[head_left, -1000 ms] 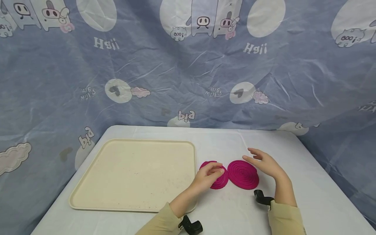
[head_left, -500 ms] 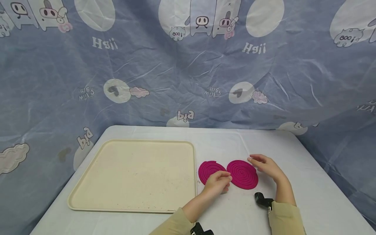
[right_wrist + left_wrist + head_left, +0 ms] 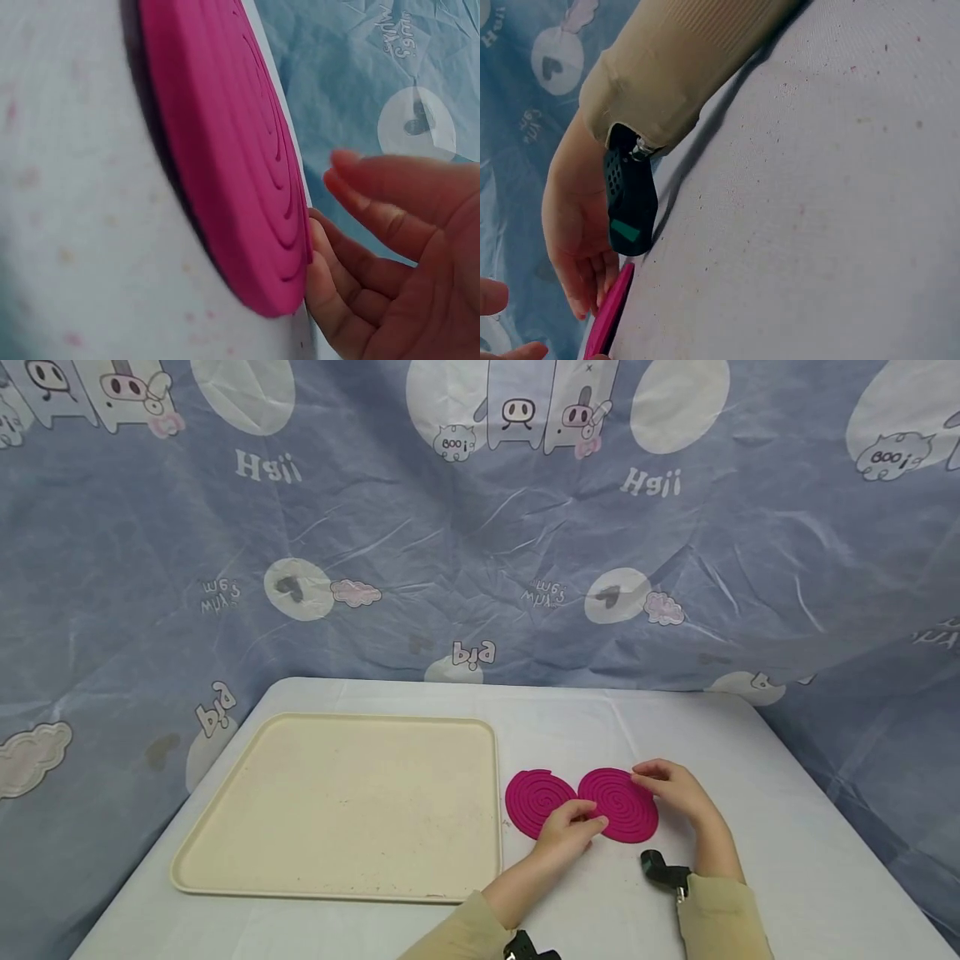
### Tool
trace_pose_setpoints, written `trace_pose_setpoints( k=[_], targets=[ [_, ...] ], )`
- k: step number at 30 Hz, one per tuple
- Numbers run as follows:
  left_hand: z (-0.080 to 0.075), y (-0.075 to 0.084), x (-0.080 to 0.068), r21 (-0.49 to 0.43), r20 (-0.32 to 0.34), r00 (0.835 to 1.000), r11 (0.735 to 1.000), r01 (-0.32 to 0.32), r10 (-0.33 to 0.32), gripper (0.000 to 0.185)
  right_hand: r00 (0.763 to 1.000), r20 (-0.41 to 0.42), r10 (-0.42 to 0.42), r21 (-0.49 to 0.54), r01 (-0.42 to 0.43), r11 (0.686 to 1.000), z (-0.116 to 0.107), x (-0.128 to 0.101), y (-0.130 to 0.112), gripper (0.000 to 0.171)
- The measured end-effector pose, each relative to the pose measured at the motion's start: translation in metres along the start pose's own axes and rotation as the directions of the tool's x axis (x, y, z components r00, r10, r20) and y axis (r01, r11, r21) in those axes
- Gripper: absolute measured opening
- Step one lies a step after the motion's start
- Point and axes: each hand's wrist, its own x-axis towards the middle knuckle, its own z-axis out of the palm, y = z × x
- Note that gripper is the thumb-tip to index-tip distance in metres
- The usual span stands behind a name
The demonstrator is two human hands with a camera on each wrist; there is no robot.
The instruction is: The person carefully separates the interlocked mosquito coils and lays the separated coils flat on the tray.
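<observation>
Two flat magenta spiral coils lie side by side on the white table. The left coil (image 3: 536, 797) is partly behind my left hand (image 3: 566, 839). That hand reaches across to the near-left edge of the right coil (image 3: 622, 806), its fingers loosely bent. At this coil's far-right edge is my right hand (image 3: 675, 789), fingertips right at the rim. In the right wrist view the lower fingers (image 3: 330, 285) rest along the coil's edge, while thumb and forefinger stand apart from it. The left wrist view shows the same coil (image 3: 611, 315) edge-on, with my left fingertips (image 3: 491, 296) at the corner.
A cream rectangular tray (image 3: 337, 802) with small dark crumbs stands left of the coils. Small specks lie on the white table (image 3: 802, 210). A blue printed cloth (image 3: 450, 527) hangs behind the table. Black cameras (image 3: 663, 870) are strapped at both wrists.
My left hand has moved right, from over the left coil to the right coil's near-left edge. My right hand has come down to the right coil's far-right rim.
</observation>
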Motion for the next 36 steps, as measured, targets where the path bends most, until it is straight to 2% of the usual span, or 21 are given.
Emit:
trace_pose_setpoints(
  k=[5,8,18,24,30,36],
  targets=[
    [0.006,0.001,-0.001,0.049,-0.025,1.000,0.999,0.016,-0.015,0.040,1.000,-0.007,0.018,0.000,-0.018,1.000,0.001,0.000,0.003,0.028],
    [0.007,0.001,-0.002,0.043,-0.022,1.000,0.999,0.015,-0.014,0.042,1.000,-0.009,0.025,0.004,-0.025,1.000,0.001,0.002,0.007,0.027],
    [0.007,0.002,-0.004,0.037,-0.012,1.000,0.999,0.010,-0.010,0.039,1.000,0.011,0.006,0.103,-0.007,0.995,-0.002,0.001,0.013,0.034],
    [0.007,0.004,-0.004,0.012,-0.006,1.000,1.000,0.026,-0.026,0.038,0.999,0.012,0.053,0.170,-0.054,0.984,-0.005,0.001,0.015,0.038],
    [0.006,0.007,-0.004,-0.094,0.026,0.995,0.991,0.094,-0.092,0.039,0.995,0.043,0.091,0.310,-0.100,0.946,-0.012,-0.001,0.013,0.050],
    [0.004,0.007,-0.003,-0.168,-0.006,0.996,0.982,0.086,-0.088,0.034,0.992,0.083,0.093,0.447,-0.120,0.886,-0.017,-0.002,0.004,0.057]
  ],
)
